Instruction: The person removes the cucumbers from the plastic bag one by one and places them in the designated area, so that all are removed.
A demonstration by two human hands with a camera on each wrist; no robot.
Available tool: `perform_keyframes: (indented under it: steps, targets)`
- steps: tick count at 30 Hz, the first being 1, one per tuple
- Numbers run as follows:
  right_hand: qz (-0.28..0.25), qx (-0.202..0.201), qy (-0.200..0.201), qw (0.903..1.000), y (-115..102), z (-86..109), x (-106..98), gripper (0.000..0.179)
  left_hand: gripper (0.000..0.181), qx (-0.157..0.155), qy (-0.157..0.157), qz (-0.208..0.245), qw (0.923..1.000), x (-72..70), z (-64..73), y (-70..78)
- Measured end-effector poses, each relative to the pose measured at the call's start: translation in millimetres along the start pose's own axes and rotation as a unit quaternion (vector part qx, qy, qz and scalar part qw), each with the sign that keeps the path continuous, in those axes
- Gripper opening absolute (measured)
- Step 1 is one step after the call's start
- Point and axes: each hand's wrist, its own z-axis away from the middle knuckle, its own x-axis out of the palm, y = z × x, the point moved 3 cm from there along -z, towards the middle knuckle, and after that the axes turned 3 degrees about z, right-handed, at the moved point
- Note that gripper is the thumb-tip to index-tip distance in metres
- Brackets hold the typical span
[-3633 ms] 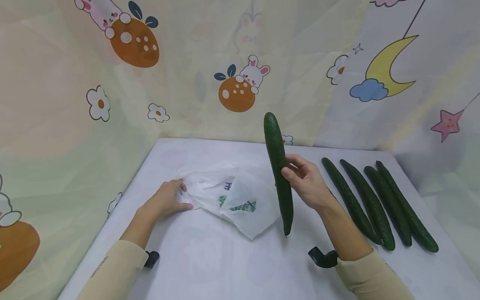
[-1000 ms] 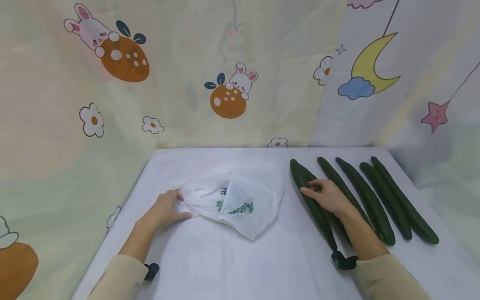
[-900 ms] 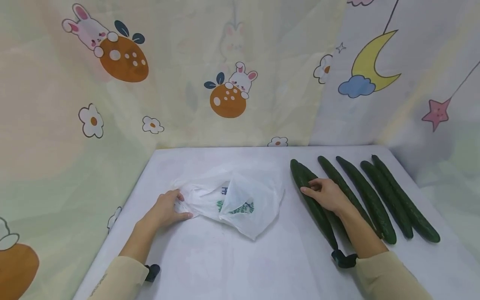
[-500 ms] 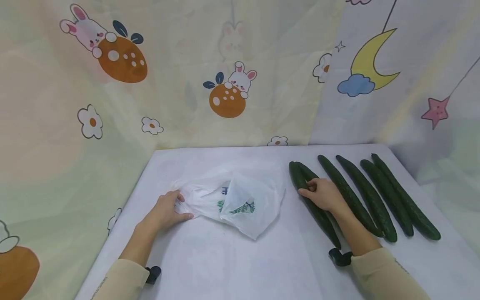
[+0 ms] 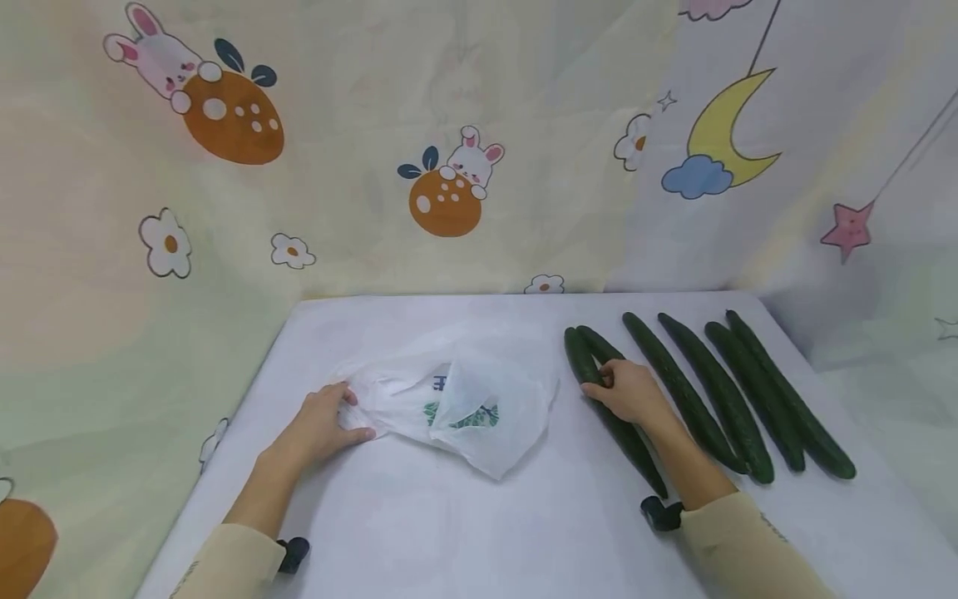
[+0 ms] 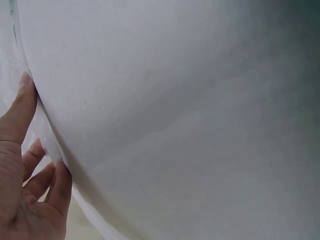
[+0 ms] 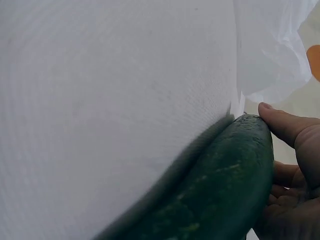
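My right hand (image 5: 631, 393) pinches a long dark green cucumber (image 5: 627, 437) between thumb and fingers; it lies slanted on the white table. In the right wrist view the thumb is on the near side of this cucumber (image 7: 215, 190), with the other fingers partly behind it. Just right of it lies a second cucumber (image 5: 596, 339), mostly covered by my hand and arm. My left hand (image 5: 318, 424) rests on the left end of a flat white plastic bag (image 5: 516, 408) with green and blue print. Its thumb and fingers are spread apart on the bag's edge.
Several more cucumbers (image 5: 714, 391) lie side by side, slanting, on the table's right part. The white table (image 5: 449, 532) ends at a cloth backdrop (image 5: 359, 166) with cartoon prints. A black wrist camera (image 5: 662, 514) sits by the right sleeve.
Earlier my right hand held the cucumber raised at the bag's right edge; now it lies on the table beside the others. Lately its tip shifted slightly. My left hand stayed on the bag.
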Motion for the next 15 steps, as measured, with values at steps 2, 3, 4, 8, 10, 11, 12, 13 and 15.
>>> perform_keyframes:
  steps: [2,3,4,8,10,11,12,13,15]
  targets:
    - [-0.008,-0.003,-0.005,1.0,-8,-2.6,9,0.052,0.065,-0.004,0.009,-0.006,0.9999,-4.3,8.6,-9.5]
    - [-0.012,-0.004,-0.009,0.9999,-12,-4.0,13,0.053,0.065,-0.01,0.012,-0.008,0.9998,-5.9,12.8,-14.4]
    - [-0.015,-0.004,-0.012,0.9998,-15,-5.0,16,0.054,0.066,-0.012,0.012,-0.011,0.9998,-7.1,16.0,-18.2]
    - [-0.012,0.003,-0.002,0.9999,-25,-7.5,24,0.056,0.068,-0.005,0.011,-0.018,0.9998,-11.8,23.0,-28.6]
    - [-0.011,0.001,0.004,0.9999,-28,-7.9,25,0.056,0.068,0.002,0.016,-0.02,0.9997,-14.6,23.0,-30.0]
    - [-0.012,-0.001,0.005,0.9999,-29,-8.1,25,0.056,0.068,0.005,0.019,-0.022,0.9996,-16.2,22.5,-30.3]
    - [-0.015,-0.003,0.004,0.9999,-29,-8.2,25,0.057,0.067,0.008,0.02,-0.024,0.9995,-17.6,22.2,-30.0]
    - [-0.017,-0.005,0.002,0.9999,-30,-8.4,25,0.057,0.066,0.008,0.021,-0.027,0.9994,-19.0,21.8,-29.7]
    - [-0.02,-0.007,-0.002,0.9998,-31,-9.0,24,0.058,0.066,0.007,0.019,-0.029,0.9994,-20.9,21.2,-29.1]
